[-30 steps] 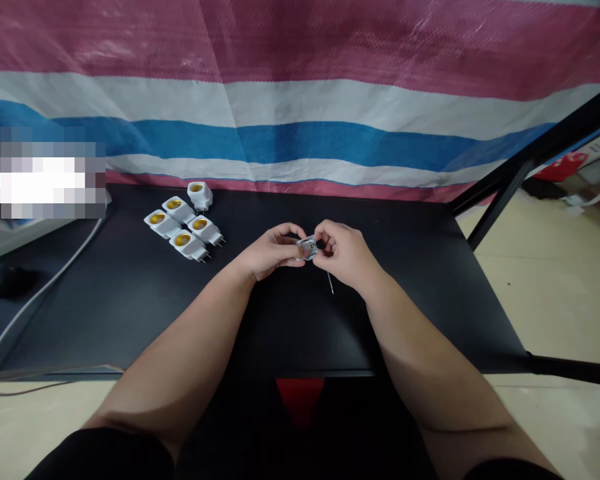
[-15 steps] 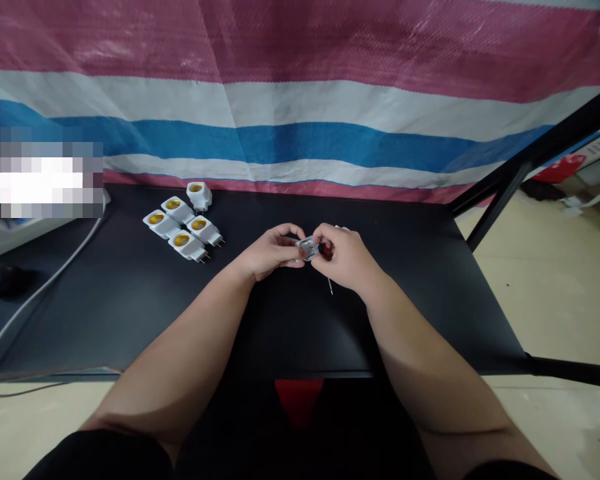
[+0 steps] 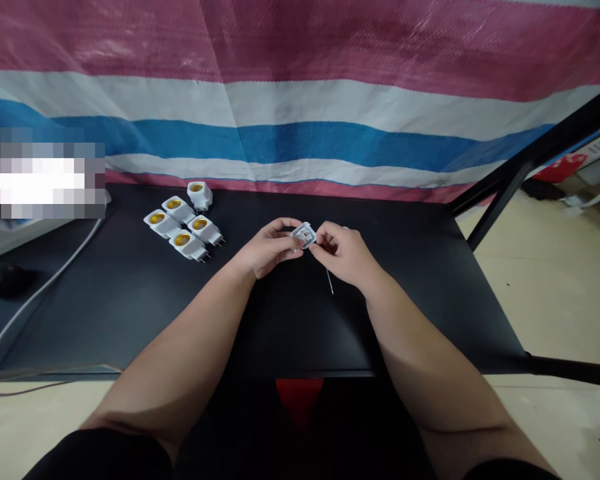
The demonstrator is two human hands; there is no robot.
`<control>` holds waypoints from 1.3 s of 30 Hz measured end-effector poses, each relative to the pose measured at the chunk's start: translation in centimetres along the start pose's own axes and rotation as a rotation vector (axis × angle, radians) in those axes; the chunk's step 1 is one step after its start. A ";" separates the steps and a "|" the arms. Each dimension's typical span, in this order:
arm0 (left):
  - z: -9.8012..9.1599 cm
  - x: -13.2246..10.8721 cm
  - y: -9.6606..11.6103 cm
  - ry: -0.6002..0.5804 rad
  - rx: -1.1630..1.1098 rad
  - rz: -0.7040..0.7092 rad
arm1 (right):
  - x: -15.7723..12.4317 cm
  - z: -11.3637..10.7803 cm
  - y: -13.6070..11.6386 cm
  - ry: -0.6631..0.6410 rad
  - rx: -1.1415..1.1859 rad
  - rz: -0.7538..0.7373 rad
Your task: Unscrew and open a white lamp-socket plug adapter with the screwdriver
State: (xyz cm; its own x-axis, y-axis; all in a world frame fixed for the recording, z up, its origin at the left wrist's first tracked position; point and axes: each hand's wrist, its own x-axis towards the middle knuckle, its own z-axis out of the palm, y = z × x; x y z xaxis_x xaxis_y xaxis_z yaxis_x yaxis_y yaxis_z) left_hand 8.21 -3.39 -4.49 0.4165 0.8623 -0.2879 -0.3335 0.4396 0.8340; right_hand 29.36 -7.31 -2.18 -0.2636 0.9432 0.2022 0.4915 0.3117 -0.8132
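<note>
My left hand (image 3: 270,251) is closed around the left side of a small white plastic housing (image 3: 305,235), thumb in front and fingers behind. The housing's hollow side faces up toward me, with small parts inside too fine to make out. At its right edge, the thumb and forefinger of my right hand (image 3: 344,252) are pinched together against the rim. A thin metal shaft (image 3: 330,281), like a screwdriver's, sticks out below my right hand. Its handle is hidden, and I cannot tell whether the hand grips it or it lies underneath.
Several white plug-in lamp sockets (image 3: 182,241) with brass-coloured insides sit on the black table (image 3: 130,300) to the left. A grey cable (image 3: 55,277) and a black mouse (image 3: 0,281) are at far left. A striped sheet (image 3: 300,140) hangs behind; a black metal frame (image 3: 500,193) stands right.
The housing has tipped and shifted slightly left, showing more of its inside. The red and black piece seen by my right fingers is now out of sight. The lamp sockets have not moved.
</note>
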 end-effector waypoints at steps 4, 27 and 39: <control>0.1 -0.2 0.1 0.028 -0.023 -0.009 | 0.2 0.4 0.9 -0.016 0.107 0.094; 0.6 -0.4 -0.6 -0.054 0.081 0.116 | 0.3 1.3 0.5 0.285 -0.143 -0.086; 0.8 -0.4 -0.7 -0.024 0.074 0.071 | 0.0 1.3 0.1 0.284 -0.171 -0.106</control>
State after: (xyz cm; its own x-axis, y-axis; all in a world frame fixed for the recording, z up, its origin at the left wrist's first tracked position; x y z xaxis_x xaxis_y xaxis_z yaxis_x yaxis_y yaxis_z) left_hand 8.94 -4.21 -4.61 0.4144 0.8840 -0.2164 -0.2997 0.3570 0.8847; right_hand 28.29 -7.43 -2.98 -0.0912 0.8916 0.4435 0.6124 0.4014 -0.6811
